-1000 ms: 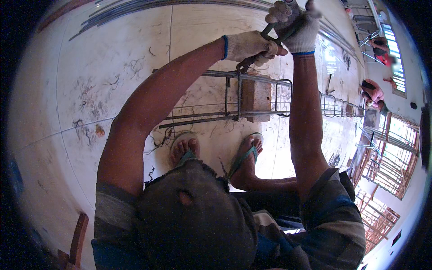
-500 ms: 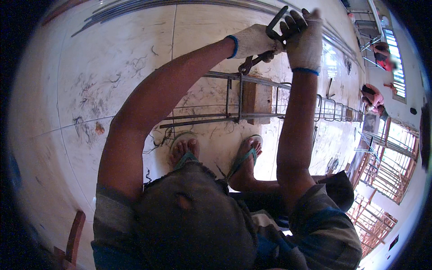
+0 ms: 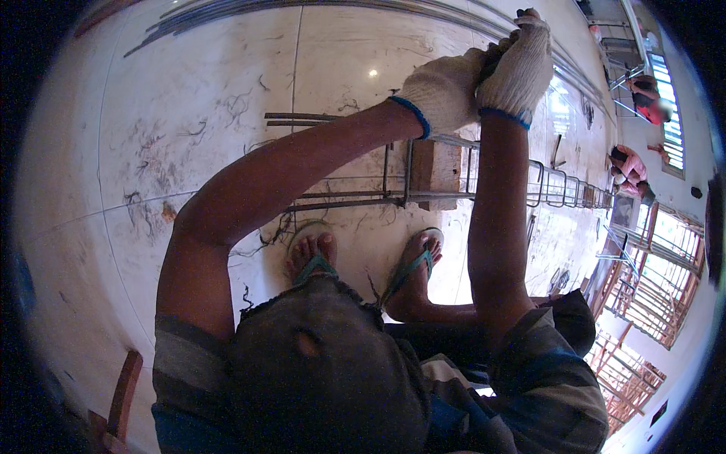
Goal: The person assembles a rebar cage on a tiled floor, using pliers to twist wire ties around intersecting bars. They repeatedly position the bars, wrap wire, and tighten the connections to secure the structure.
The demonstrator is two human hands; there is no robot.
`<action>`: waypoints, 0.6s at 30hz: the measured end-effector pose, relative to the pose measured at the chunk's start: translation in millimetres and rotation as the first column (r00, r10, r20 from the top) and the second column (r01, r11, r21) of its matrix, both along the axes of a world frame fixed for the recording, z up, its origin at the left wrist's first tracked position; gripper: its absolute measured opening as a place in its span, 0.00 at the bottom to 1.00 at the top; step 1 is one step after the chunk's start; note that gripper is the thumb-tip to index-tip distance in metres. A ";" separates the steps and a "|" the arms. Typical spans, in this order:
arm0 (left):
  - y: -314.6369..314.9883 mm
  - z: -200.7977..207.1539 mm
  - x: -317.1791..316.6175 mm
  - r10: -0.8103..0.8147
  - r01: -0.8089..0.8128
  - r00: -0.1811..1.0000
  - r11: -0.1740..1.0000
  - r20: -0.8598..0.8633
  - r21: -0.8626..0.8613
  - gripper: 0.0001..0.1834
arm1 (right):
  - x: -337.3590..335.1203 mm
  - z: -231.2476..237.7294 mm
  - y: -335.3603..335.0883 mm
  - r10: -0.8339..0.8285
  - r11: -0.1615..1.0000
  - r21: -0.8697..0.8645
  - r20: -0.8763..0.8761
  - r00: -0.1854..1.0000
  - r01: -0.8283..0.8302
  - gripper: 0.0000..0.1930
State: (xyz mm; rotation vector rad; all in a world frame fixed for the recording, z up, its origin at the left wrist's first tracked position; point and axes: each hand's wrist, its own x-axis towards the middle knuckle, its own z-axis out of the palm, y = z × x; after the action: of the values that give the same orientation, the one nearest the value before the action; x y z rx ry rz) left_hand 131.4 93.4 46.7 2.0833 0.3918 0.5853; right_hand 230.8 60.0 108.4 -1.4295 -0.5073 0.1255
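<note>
My left hand (image 3: 446, 85), in a pale knitted glove with a blue cuff, reaches up over the far side of a steel rebar cage (image 3: 344, 200). Its fingers curl out of sight against my right hand (image 3: 522, 69), gloved the same way and closed with its thumb side up. Dark glove fingers show between the two hands. Whatever they grip is hidden. The cage, long bars with square stirrups, rests across a wooden block (image 3: 436, 170) in front of my feet. My right forearm crosses above it.
Loose long rods (image 3: 227, 17) lie along the far floor. Scraps of dark wire (image 3: 236, 106) are scattered on the tiles. Two people (image 3: 631, 170) crouch or bend at the right, near window openings. A reddish wooden piece (image 3: 125, 393) stands at lower left.
My hands have come together, the left moving nearer and turning its back upward. The dark metal tool and bent dark piece seen at the hands earlier are now hidden.
</note>
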 end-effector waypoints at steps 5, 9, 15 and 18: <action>45.5 -14.1 4.4 -0.458 0.497 0.852 0.553 0.254 -0.669 0.17 | -21.7 31.4 -1.9 0.153 0.985 -0.049 -0.182 0.971 -0.164 0.40; 49.9 -28.5 4.8 -0.477 0.616 0.784 0.524 0.397 -0.588 0.25 | -14.5 33.7 6.1 0.604 0.794 0.125 -0.275 0.748 -0.595 0.39; 33.2 -4.5 -5.5 -0.128 0.108 0.990 0.962 -0.061 -0.252 0.37 | 21.7 8.2 14.8 0.352 0.933 0.006 -0.219 0.910 -0.360 0.25; 4.8 -0.1 -12.5 0.032 -0.033 0.999 0.999 -0.041 -0.019 0.30 | 9.7 5.2 16.8 0.000 0.997 -0.073 -0.164 0.987 -0.013 0.23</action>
State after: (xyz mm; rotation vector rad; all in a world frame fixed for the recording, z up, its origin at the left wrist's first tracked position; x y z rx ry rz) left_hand 118.9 98.1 46.6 2.0764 0.4537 0.5562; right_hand 240.5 76.8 113.5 -1.4758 -0.3755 0.2672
